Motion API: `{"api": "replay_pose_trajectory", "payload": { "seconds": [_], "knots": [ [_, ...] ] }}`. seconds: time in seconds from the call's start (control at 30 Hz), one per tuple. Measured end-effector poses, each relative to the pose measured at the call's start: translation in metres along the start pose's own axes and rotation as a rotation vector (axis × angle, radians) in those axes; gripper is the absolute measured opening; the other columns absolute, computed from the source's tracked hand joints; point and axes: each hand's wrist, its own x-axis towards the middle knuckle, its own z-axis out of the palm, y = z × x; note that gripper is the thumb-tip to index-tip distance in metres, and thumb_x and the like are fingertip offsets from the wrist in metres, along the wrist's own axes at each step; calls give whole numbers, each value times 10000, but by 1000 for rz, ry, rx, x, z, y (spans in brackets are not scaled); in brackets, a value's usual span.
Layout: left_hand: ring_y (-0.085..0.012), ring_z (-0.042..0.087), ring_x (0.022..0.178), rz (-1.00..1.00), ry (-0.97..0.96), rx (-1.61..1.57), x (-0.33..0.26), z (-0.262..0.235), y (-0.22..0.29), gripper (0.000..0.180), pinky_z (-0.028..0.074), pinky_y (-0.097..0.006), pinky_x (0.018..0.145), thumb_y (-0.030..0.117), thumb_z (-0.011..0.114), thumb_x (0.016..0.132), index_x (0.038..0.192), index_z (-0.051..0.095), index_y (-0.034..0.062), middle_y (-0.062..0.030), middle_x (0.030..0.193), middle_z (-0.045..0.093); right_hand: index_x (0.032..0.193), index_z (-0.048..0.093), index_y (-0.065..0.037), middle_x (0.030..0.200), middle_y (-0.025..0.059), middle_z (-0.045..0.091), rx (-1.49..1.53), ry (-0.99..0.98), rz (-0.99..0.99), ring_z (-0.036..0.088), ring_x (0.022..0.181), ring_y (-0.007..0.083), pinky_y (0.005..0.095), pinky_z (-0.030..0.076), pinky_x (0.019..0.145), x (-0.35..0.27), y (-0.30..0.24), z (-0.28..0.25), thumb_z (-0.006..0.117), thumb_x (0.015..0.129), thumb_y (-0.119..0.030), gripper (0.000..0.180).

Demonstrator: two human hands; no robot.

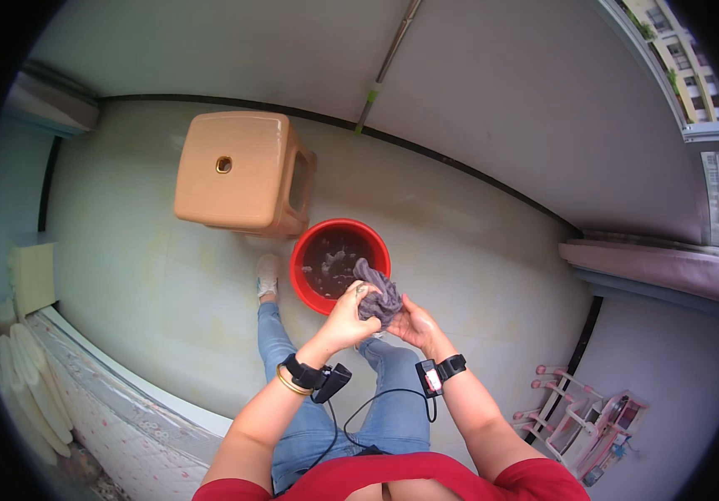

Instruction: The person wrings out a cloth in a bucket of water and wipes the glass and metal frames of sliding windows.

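A person in a red top and jeans holds a wet-looking gray cloth (pixel 381 302) over the near right rim of a red bucket (pixel 296 280) of murky water, the left hand (pixel 348 321) with its grip closed on the bunched fabric. The right hand (pixel 415 325) cups the cloth's right side, its grip's tightness impossible to tell, as a tan stool (pixel 234 171) stands just beyond the bucket.

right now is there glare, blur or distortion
Head view: light soft, brightest at the white-framed window; fisheye distortion bows the black skirting; crumpled grey cloth between left hand and right hand fairly sharp; pale patches inside the round red plastic bucket: suds or glare, unclear.
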Motion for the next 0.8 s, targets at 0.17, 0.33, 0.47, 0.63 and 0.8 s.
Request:
{"api": "replay_pose_trajectory", "payload": {
  "seconds": [0.17,0.33,0.47,0.63,0.8],
  "knots": [
    [-297,514,1042,325,-20,113,-19,15,77,463,422,-350,911,-34,545,613,1068,457,-41,-151,1073,467,1112,567,-29,973,113,634,-558,270,-124,631,749,185,310,538,694,-89,-15,41,332,936,-560,607],
    [-334,487,1051,594,-167,242,-33,-17,116,407,442,-386,873,-89,526,631,1033,471,-65,-161,1096,466,1026,597,-20,938,71,625,-776,393,-376,593,791,143,280,510,699,-148,-12,109,274,936,-586,658],
    [-384,449,1125,768,-232,247,-42,-63,148,443,434,-422,925,-107,535,671,1103,451,-60,-191,1172,451,1099,544,-31,980,51,618,-143,-38,-651,569,962,136,305,462,865,-155,7,202,361,949,-480,508],
    [-390,273,1309,860,-204,341,-66,-171,205,593,294,-452,1073,-93,520,727,1301,395,-11,-218,1348,307,1133,525,1,1029,86,613,-33,-153,-770,588,1006,179,324,476,884,-151,8,320,451,943,-178,272],
    [-351,411,1167,697,159,356,-97,-266,229,793,364,-420,991,103,749,587,1295,399,27,-176,1239,384,1176,515,44,1136,126,597,-210,-380,-776,594,1015,204,336,456,921,-133,9,418,421,951,-137,304]
  ]
}}
